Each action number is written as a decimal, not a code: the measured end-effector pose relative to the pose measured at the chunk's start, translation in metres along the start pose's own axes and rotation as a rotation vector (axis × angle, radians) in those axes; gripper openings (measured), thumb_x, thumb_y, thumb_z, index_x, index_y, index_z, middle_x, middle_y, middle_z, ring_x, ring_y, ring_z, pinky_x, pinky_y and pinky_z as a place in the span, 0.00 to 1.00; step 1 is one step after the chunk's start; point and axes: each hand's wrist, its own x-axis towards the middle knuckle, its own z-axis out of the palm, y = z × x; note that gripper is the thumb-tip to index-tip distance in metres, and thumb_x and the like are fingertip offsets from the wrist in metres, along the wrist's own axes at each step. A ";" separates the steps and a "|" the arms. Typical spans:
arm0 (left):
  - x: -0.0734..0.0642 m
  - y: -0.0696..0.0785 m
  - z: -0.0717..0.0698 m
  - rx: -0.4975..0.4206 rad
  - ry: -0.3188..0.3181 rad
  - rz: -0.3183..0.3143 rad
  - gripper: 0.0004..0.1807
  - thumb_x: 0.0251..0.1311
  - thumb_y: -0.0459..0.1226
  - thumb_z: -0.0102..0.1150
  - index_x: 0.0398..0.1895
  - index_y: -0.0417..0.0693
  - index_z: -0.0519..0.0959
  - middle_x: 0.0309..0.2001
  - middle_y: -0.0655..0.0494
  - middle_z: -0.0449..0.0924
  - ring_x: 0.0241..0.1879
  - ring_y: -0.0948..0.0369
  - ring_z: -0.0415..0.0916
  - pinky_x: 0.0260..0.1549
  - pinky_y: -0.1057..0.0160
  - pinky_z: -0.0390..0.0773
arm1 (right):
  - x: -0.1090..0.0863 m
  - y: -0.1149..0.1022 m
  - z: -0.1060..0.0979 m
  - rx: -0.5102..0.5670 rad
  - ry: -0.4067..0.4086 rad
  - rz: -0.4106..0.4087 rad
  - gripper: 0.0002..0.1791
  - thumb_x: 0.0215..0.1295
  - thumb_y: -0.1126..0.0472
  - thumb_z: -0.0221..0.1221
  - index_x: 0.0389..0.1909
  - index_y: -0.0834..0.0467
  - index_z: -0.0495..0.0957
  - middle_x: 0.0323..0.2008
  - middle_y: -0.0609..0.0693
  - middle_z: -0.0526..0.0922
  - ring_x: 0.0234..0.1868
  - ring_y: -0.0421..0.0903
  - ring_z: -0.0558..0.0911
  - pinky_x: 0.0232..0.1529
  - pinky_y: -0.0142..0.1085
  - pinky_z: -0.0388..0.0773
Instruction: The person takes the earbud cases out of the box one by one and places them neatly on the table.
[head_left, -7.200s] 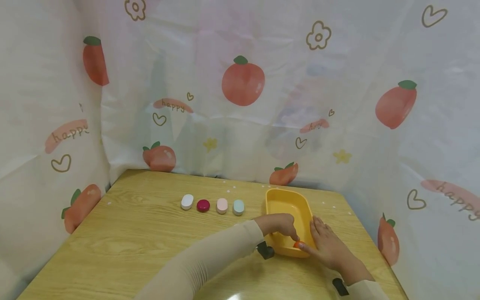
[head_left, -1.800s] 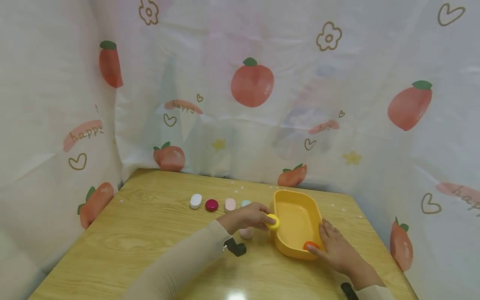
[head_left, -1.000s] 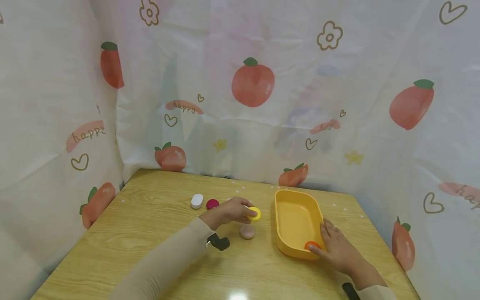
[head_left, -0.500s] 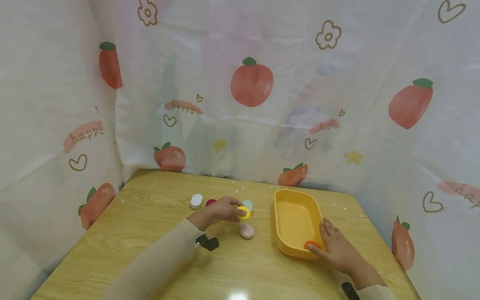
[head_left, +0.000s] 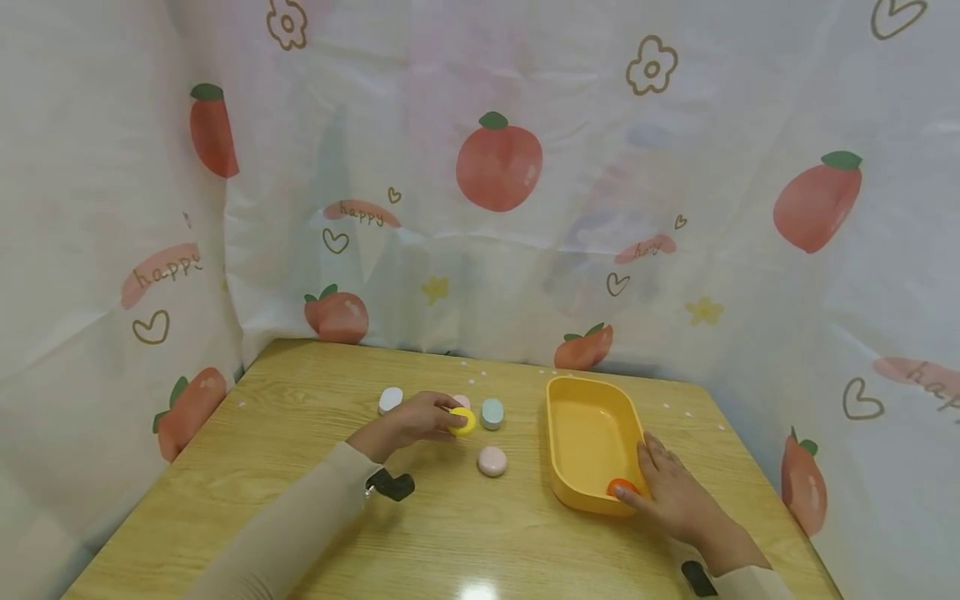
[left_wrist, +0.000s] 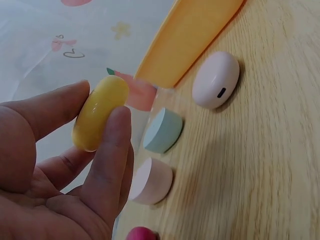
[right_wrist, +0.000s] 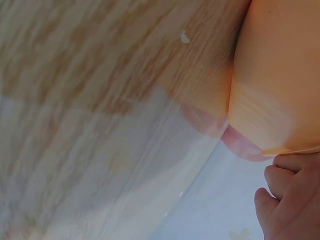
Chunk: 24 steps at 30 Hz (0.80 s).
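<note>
My left hand [head_left: 408, 427] pinches a glossy yellow round, thick disc [head_left: 462, 422] between thumb and fingers, held up off the table. Just behind it, partly covered, is a pale pink oval piece [head_left: 459, 402], with a mint one [head_left: 492, 410] to its right. A rounded pink case [head_left: 492, 461] with a small dark slot lies nearer me. My right hand [head_left: 678, 500] holds the right rim of a yellow-orange plastic box [head_left: 588, 502], fingers along the outer wall and thumb over the edge. Beside that thumb, inside the box, sits an orange round thing [head_left: 621, 485].
A white oval piece [head_left: 390, 400] lies left of my left hand. In the left wrist view a dark pink piece [left_wrist: 141, 234] shows at the lower edge; the hand hides it from the head view. A fruit-print curtain [head_left: 498, 275] hangs behind the wooden table [head_left: 300, 400].
My left hand has carried the yellow disc leftward from beside the box, past the mint piece. Earlier that hand was inside the box. The right hand has stayed on the rim.
</note>
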 end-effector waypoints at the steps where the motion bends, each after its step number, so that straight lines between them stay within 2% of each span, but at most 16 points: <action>1: 0.000 -0.001 -0.001 -0.003 0.003 -0.004 0.20 0.62 0.31 0.63 0.55 0.31 0.73 0.46 0.43 0.77 0.40 0.57 0.80 0.43 0.57 0.82 | 0.000 0.000 0.000 -0.001 0.002 -0.001 0.48 0.70 0.40 0.53 0.70 0.77 0.51 0.73 0.71 0.43 0.72 0.68 0.46 0.67 0.62 0.46; 6: -0.002 -0.005 -0.005 -0.001 0.015 -0.024 0.19 0.61 0.30 0.64 0.54 0.32 0.74 0.47 0.44 0.77 0.40 0.57 0.80 0.44 0.57 0.81 | 0.001 0.001 0.000 -0.006 0.001 -0.003 0.48 0.70 0.39 0.53 0.70 0.77 0.50 0.73 0.71 0.43 0.72 0.68 0.46 0.67 0.62 0.46; 11: -0.004 -0.012 -0.006 0.047 0.027 -0.024 0.19 0.60 0.32 0.66 0.53 0.33 0.75 0.47 0.46 0.76 0.39 0.58 0.80 0.42 0.58 0.82 | 0.001 0.002 0.001 -0.001 0.001 -0.001 0.48 0.70 0.40 0.52 0.70 0.76 0.50 0.73 0.70 0.43 0.72 0.68 0.46 0.67 0.62 0.46; 18: -0.006 -0.021 -0.005 0.110 0.050 -0.007 0.17 0.59 0.33 0.67 0.49 0.34 0.79 0.43 0.48 0.79 0.37 0.60 0.79 0.40 0.60 0.82 | 0.001 0.001 0.001 0.013 -0.005 0.012 0.49 0.70 0.39 0.52 0.70 0.76 0.50 0.73 0.70 0.42 0.72 0.68 0.45 0.67 0.63 0.46; 24: -0.005 -0.025 -0.001 0.133 0.042 -0.025 0.16 0.58 0.31 0.67 0.48 0.34 0.78 0.42 0.46 0.76 0.37 0.59 0.78 0.39 0.60 0.82 | -0.001 0.004 0.003 -0.006 0.002 0.014 0.49 0.70 0.38 0.52 0.70 0.76 0.50 0.73 0.70 0.43 0.72 0.67 0.46 0.68 0.60 0.45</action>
